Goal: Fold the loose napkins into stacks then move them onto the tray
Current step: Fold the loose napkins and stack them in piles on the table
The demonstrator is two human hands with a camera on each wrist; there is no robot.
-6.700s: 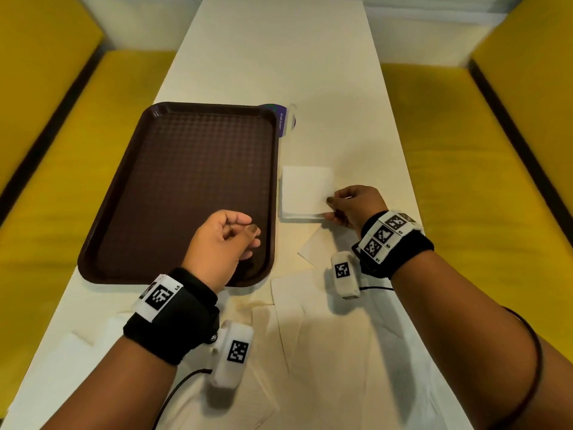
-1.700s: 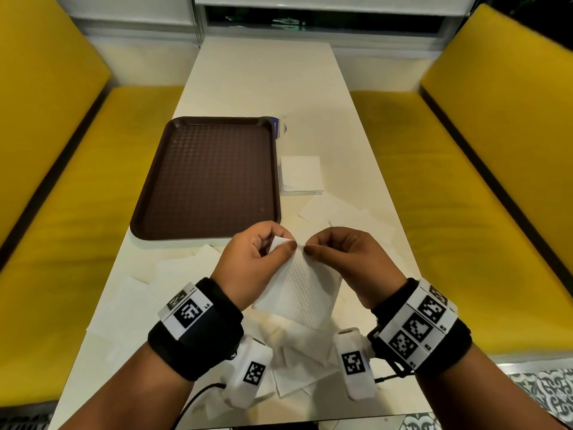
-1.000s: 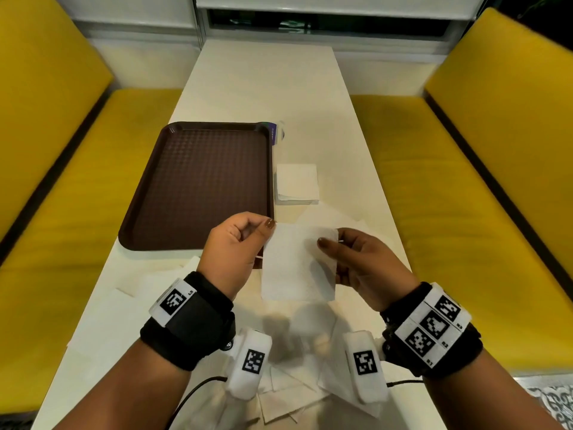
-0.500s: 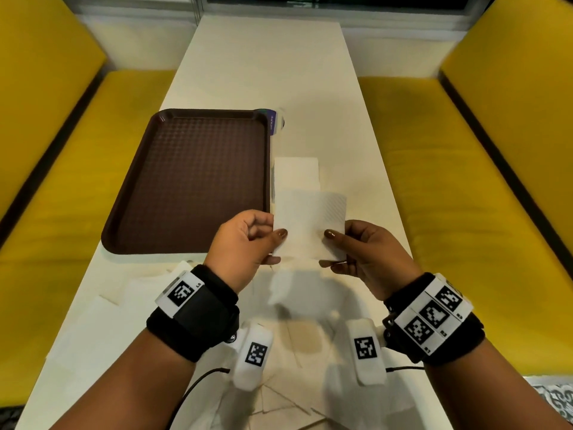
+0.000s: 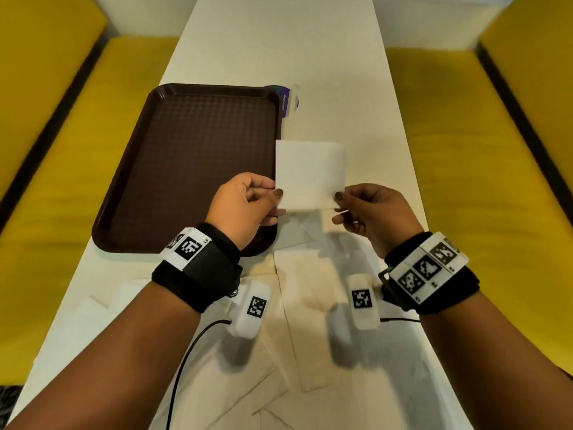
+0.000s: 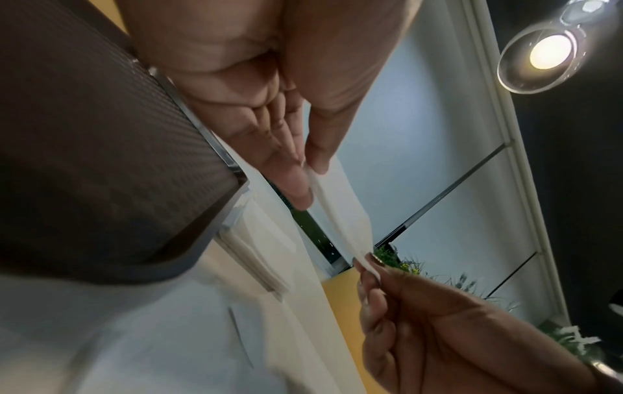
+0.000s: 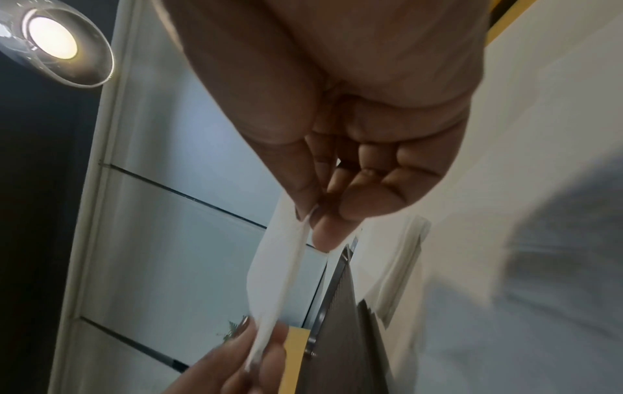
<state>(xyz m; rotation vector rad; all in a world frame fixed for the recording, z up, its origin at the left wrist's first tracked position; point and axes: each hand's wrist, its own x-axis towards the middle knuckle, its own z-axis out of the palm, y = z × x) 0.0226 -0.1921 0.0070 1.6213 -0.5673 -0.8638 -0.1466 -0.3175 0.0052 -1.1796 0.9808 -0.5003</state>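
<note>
Head view: both hands, left hand (image 5: pixel 245 206) and right hand (image 5: pixel 369 209), are pinching the now-folded napkin (image 5: pixel 310 175), carrying it forward over the stack ahead.

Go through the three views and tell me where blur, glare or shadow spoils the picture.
Head view: the folded napkin is slightly motion-smeared, and wrist shadows fall on the loose napkins. Left wrist view: a ceiling lamp flares; the table is blurred. Right wrist view: the same lamp glares, and a smeared shadow crosses the table.
</note>
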